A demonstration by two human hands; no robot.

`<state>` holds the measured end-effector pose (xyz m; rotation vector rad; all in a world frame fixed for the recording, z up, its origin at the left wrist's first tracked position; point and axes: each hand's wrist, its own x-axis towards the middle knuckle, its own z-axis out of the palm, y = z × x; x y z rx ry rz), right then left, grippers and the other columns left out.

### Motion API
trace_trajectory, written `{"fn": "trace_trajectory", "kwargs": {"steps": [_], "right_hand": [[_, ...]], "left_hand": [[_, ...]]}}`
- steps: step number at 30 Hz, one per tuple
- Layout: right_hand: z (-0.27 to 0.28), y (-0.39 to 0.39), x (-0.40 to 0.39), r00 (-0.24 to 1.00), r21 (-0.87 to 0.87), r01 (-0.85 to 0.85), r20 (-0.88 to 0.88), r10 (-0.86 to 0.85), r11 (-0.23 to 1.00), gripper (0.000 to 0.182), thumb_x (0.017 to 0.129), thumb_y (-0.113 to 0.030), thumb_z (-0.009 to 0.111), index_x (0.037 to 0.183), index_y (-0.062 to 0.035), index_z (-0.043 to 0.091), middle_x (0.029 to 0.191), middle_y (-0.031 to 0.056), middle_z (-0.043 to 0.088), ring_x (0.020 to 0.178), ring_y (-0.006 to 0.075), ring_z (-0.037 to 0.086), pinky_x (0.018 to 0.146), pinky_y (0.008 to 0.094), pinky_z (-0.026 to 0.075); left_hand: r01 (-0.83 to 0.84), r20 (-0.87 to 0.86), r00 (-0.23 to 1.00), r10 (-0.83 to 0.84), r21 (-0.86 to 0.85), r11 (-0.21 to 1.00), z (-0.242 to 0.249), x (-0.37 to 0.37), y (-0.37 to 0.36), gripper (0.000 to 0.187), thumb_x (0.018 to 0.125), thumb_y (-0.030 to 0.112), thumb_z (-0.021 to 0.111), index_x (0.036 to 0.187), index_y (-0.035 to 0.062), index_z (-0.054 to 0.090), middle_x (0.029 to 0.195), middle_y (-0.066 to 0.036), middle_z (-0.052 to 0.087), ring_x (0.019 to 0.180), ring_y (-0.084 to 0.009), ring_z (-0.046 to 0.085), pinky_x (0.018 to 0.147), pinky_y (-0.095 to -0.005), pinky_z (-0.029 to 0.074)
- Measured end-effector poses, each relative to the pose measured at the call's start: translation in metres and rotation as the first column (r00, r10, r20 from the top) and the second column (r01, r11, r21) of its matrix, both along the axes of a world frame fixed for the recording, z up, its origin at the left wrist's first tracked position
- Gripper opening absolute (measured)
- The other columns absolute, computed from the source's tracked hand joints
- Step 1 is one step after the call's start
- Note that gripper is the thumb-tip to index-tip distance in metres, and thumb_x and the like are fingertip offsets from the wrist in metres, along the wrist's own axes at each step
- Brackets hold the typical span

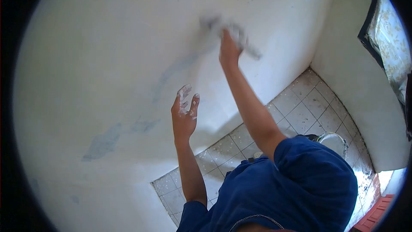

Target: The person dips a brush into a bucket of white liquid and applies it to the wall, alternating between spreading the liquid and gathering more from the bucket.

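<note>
My right hand is raised to the wall, closed around what looks like a putty knife. Motion smears the tool; its wide end is at the wall surface and its handle sticks out below the fist on the right. Lower down and to the left, my left hand is held up in front of the wall. White paste coats its fingers, which curve loosely with the thumb apart, and nothing shows between them. Bluish-grey patches mark the pale wall, one streak running up toward the tool.
Tiled floor spattered with white lies along the foot of the wall. A whitish bucket stands on it beside my shoulder. Patterned fabric hangs at a dark-framed opening on the right. A red slatted object is at the lower right.
</note>
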<state>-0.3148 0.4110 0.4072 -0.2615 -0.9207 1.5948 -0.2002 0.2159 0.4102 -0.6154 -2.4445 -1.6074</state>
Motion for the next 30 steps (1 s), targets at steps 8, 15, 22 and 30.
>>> {"fn": "trace_trajectory", "kwargs": {"steps": [8,15,22,30], "right_hand": [[-0.175,0.020,0.034,0.986,-0.528,-0.146,-0.008,0.167,0.836,0.034,0.077,-0.004,0.060,0.106,-0.0010,0.045,0.097,0.0098,0.052,0.086,0.0186,0.055,0.074,0.0295,0.049],[0.116,0.008,0.039,0.917,-0.040,-0.216,-0.350,0.189,0.975,0.026,0.077,-0.005,0.059,0.100,-0.0009,0.049,0.098,0.0078,0.051,0.090,0.0157,0.051,0.078,0.0277,0.042],[-0.203,-0.019,0.025,0.990,-0.419,-0.104,0.041,0.133,0.902,0.025,0.072,-0.003,0.065,0.093,0.0010,0.052,0.092,0.0104,0.055,0.083,0.0166,0.056,0.071,0.0293,0.049],[0.026,0.025,0.025,0.952,-0.279,-0.290,-0.184,0.245,0.916,0.029,0.079,-0.011,0.060,0.105,-0.0031,0.050,0.099,0.0069,0.053,0.093,0.0158,0.050,0.077,0.0302,0.042]], "left_hand": [[0.062,-0.040,0.997,-0.062,0.002,0.998,0.000,-0.005,-0.001,0.033,0.084,0.008,0.055,0.115,-0.0010,0.048,0.111,-0.012,0.055,0.101,-0.0174,0.053,0.088,-0.0287,0.042],[0.115,-0.100,0.988,-0.115,0.000,0.993,-0.014,-0.017,-0.002,0.033,0.083,0.012,0.058,0.112,-0.0011,0.051,0.109,-0.013,0.057,0.098,-0.0193,0.054,0.088,-0.0299,0.041],[0.156,-0.115,0.982,-0.153,0.017,0.988,-0.014,-0.027,-0.003,0.034,0.082,0.013,0.060,0.111,-0.0013,0.051,0.106,-0.017,0.057,0.098,-0.0230,0.054,0.088,-0.0335,0.040],[0.174,-0.230,0.959,-0.168,0.006,0.985,-0.020,-0.032,-0.006,0.032,0.082,0.011,0.060,0.109,-0.0039,0.051,0.104,-0.017,0.057,0.097,-0.0229,0.055,0.084,-0.0333,0.042]]}}
